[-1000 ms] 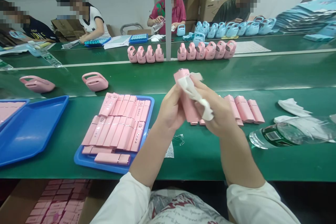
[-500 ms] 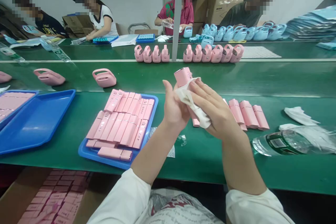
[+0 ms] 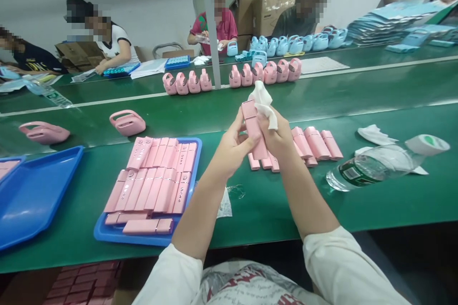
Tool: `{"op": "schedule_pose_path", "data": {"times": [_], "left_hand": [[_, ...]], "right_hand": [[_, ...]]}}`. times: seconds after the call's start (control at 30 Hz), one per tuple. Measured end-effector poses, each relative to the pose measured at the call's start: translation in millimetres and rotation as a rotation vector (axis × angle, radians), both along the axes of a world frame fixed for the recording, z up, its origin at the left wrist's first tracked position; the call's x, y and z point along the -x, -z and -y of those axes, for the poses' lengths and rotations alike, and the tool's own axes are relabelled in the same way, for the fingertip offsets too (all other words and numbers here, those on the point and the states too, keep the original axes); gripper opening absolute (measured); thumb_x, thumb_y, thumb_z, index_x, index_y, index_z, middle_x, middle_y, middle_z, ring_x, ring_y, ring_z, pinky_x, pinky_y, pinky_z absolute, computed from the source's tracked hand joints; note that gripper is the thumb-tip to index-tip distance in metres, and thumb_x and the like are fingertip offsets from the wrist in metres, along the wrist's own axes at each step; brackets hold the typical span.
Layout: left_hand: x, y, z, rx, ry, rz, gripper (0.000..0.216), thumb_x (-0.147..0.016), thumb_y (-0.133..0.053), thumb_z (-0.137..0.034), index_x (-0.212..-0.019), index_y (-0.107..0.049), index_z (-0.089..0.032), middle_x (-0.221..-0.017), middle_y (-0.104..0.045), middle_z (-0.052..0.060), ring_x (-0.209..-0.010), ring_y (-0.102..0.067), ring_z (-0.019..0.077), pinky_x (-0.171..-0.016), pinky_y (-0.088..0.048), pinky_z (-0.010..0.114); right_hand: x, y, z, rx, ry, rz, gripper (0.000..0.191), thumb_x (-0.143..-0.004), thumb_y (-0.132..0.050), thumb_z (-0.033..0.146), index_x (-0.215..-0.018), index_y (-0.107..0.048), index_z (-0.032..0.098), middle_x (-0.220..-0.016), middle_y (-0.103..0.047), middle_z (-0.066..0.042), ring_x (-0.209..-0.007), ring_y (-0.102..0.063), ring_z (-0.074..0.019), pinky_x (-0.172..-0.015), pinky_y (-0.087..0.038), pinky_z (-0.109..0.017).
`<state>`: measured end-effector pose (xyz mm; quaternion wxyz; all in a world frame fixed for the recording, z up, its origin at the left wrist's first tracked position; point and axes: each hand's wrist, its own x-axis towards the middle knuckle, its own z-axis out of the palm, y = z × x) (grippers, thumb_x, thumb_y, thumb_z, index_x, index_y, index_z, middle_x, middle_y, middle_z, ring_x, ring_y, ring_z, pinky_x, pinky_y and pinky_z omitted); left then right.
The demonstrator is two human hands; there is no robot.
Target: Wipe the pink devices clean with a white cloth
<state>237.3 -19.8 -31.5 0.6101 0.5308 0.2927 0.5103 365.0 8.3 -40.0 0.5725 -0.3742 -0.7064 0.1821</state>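
Note:
In the middle of the head view I hold a pink oblong case (image 3: 253,126) with a thin shiny band across it, tilted above the bench. My left hand (image 3: 232,147) is closed on its lower left side, thumb over the front. Against its right side is my right hand (image 3: 281,136), gripping a crumpled white cloth (image 3: 264,97) that sticks up beside the case's top end. The right fingertips are hidden behind case and cloth. More pink cases (image 3: 317,143) lie in a row on the bench beyond my right forearm. At left, a blue tray (image 3: 98,234) is stacked with similar cases.
Another blue tray (image 3: 39,200) sits far left. A clear bottle (image 3: 361,171) lies at right near white cloths (image 3: 375,134). Pink handled units (image 3: 128,123) sit on the green strip beyond the bench (image 3: 268,209). Several people work opposite, beside blue units (image 3: 296,45). Below is a box of pink cases (image 3: 82,281).
My hands have turned the pink case so its long face shows. The cloth has come off its face to the upper right side. The whole view has shifted and tilted.

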Motion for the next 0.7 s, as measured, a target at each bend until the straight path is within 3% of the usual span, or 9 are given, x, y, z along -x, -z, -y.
{"op": "schedule_pose_path", "data": {"times": [0.1, 0.2, 0.27, 0.33, 0.43, 0.57, 0.7], "left_hand": [[2, 7.8, -11, 0.034, -0.064, -0.038, 0.081, -0.076, -0.074, -0.037, -0.147, -0.035, -0.028, -0.120, -0.061, 0.007, -0.097, -0.063, 0.0191, -0.075, -0.056, 0.027], [2, 21.7, -27, 0.056, -0.164, -0.106, 0.079, -0.078, -0.071, -0.038, -0.147, -0.035, -0.022, -0.114, -0.062, 0.010, -0.090, -0.064, 0.0190, -0.067, -0.055, 0.026], [0, 35.4, -39, 0.073, -0.257, -0.283, 0.078, -0.081, -0.067, -0.035, -0.148, -0.031, -0.019, -0.115, -0.061, 0.013, -0.085, -0.064, 0.0193, -0.064, -0.055, 0.029], [-8, 50.8, -46, 0.045, -0.300, -0.590, 0.070, -0.085, -0.059, -0.032, -0.147, -0.029, -0.017, -0.120, -0.059, 0.015, -0.086, -0.065, 0.0199, -0.068, -0.056, 0.032], [-31, 70.9, -49, -0.048, -0.240, -0.977, 0.059, -0.089, -0.050, -0.029, -0.144, -0.033, -0.016, -0.129, -0.056, 0.016, -0.106, -0.062, 0.0238, -0.089, -0.053, 0.038], [-66, 85.1, -39, -0.107, -0.132, -1.121, 0.051, -0.086, -0.051, -0.025, -0.135, -0.043, -0.012, -0.133, -0.054, 0.018, -0.123, -0.053, 0.0280, -0.102, -0.045, 0.040], [-79, 81.6, -28, -0.151, -0.027, -1.205, 0.058, -0.083, -0.060, -0.034, -0.133, -0.045, -0.010, -0.136, -0.051, 0.020, -0.131, -0.046, 0.0306, -0.105, -0.041, 0.042]], "right_hand": [[-2, -1.7, -3, 0.030, -0.019, 0.033, 0.040, -0.092, -0.042, 0.046, -0.112, -0.065, 0.021, -0.111, -0.068, -0.006, -0.105, -0.063, -0.0230, -0.088, -0.051, -0.035], [-22, -9.3, 2, 0.145, -0.074, 0.145, 0.033, -0.088, -0.047, 0.043, -0.082, -0.067, 0.019, -0.078, -0.067, -0.004, -0.073, -0.061, -0.0180, -0.065, -0.048, -0.029], [-42, -14.8, 5, 0.161, -0.014, 0.049, 0.032, -0.085, -0.050, 0.043, -0.072, -0.063, 0.018, -0.068, -0.060, -0.002, -0.061, -0.053, -0.0135, -0.055, -0.040, -0.026], [-63, -19.4, 8, 0.101, 0.123, -0.143, 0.029, -0.082, -0.053, 0.043, -0.075, -0.063, 0.017, -0.070, -0.058, -0.002, -0.062, -0.049, -0.0122, -0.056, -0.038, -0.025], [-82, -26.1, 12, 0.015, 0.286, -0.323, 0.028, -0.077, -0.057, 0.041, -0.078, -0.065, 0.014, -0.069, -0.055, -0.002, -0.064, -0.047, -0.0122, -0.057, -0.037, -0.026], [-85, -35.5, 23, 0.036, 0.430, -0.379, 0.027, -0.070, -0.059, 0.040, -0.072, -0.067, 0.014, -0.065, -0.054, -0.003, -0.064, -0.048, -0.0146, -0.058, -0.039, -0.029], [-88, -31.0, 28, 0.169, 0.613, -0.363, 0.030, -0.065, -0.061, 0.042, -0.079, -0.071, 0.018, -0.068, -0.057, -0.005, -0.069, -0.052, -0.0214, -0.059, -0.040, -0.036]]}}
